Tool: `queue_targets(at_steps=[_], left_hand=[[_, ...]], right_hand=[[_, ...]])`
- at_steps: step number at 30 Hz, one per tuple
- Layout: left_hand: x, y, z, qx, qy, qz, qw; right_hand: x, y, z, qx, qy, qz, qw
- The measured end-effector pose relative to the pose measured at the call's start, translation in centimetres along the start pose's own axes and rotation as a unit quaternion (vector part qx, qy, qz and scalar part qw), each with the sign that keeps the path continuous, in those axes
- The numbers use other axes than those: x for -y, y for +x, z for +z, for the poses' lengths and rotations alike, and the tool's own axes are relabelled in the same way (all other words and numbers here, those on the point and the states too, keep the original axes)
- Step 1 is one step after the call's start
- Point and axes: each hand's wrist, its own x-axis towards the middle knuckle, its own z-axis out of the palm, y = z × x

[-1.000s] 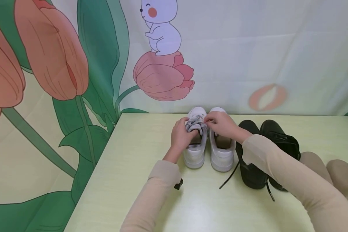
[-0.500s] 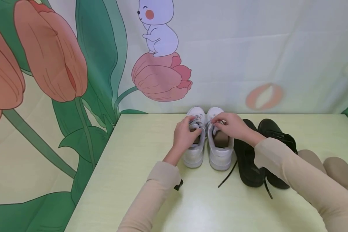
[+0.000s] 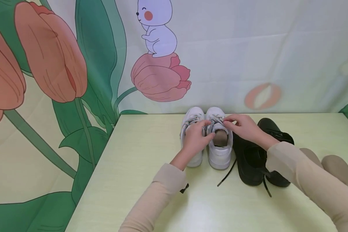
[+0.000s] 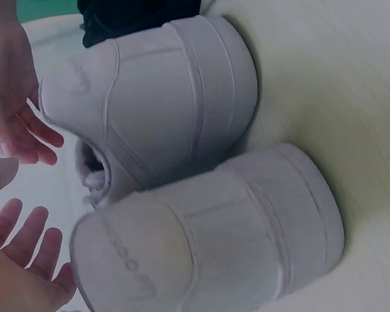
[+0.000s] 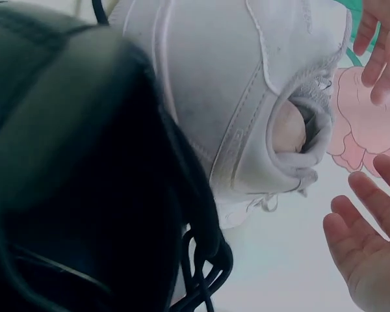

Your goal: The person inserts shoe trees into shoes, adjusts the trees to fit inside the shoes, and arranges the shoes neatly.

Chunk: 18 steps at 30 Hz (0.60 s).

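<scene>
Two white lace-up sneakers stand side by side at the table's back edge, heels toward me. My left hand (image 3: 195,137) reaches across the left sneaker (image 3: 195,160), partly hiding it, with fingertips beside the tongue of the right sneaker (image 3: 220,158). On the other side, my right hand (image 3: 243,128) has its fingertips at that sneaker's grey laces (image 3: 216,119). The left wrist view shows the left hand's fingers (image 4: 36,237) spread and loosely bent. In the right wrist view, the right hand's fingers (image 5: 367,211) are extended, with nothing between them.
A pair of black shoes (image 3: 250,174) stands right of the sneakers, a loose lace (image 3: 227,173) trailing onto the table (image 3: 139,154). Beige shoes (image 3: 337,167) lie farther right, partly behind the right sleeve. A printed cloth (image 3: 220,64) hangs behind the table's back edge.
Both hands have moved right, from the left sneaker's laces to the right sneaker's. The left hand now covers part of the left sneaker; the shoes have barely shifted.
</scene>
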Motion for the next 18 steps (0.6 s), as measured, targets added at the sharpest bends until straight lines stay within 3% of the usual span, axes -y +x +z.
queue_targets(at_steps=[12,18], left_hand=[[-3.0,-0.9,1.4,0.045,0.008,0.060,0.9971],[-3.9,-1.1,2.3,0.060,0.014,0.072,0.9955]], right_hand=[[-1.9,-2.0,-1.1,-0.021,0.013,0.034,0.9991],[-2.5,-2.9,-1.5,-0.036,0.008,0.041,0.9985]])
